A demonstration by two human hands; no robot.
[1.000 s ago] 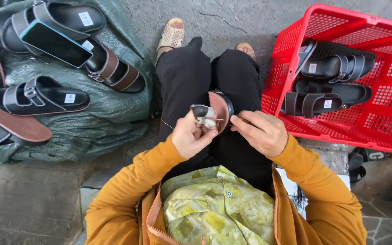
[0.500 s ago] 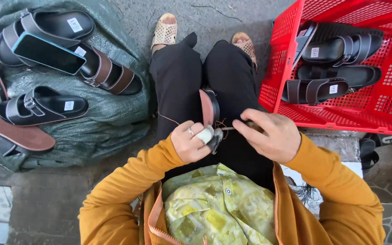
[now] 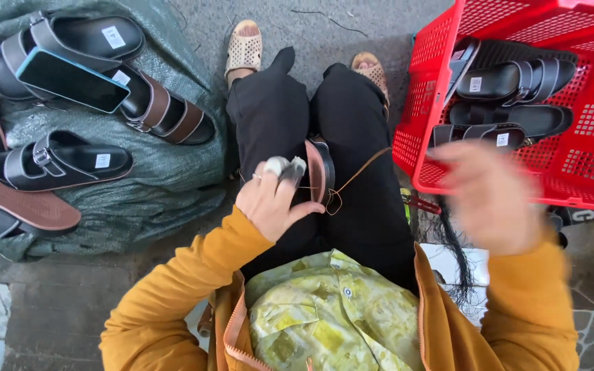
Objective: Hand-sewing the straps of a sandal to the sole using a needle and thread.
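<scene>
Seated over bare concrete, we pinch a brown sandal [image 3: 319, 172] on our lap with the left hand [image 3: 273, 199]; its thread [image 3: 359, 172] runs toward the blurred right hand [image 3: 493, 196], grip unclear. A red basket [image 3: 586, 185] lies beyond the right hand, a green tarp [image 3: 166, 185] left of the other.

1 dark phone screen [image 3: 71, 81] in a teal case lies tilted across the black sandals at upper left, small white rectangular labels sit on the insoles of 2 sandals there [image 3: 113, 37] [image 3: 102, 161], and 2 similar white labels [image 3: 475, 84] [image 3: 502, 139] mark sandals inside the red basket [image 3: 448, 180].
</scene>
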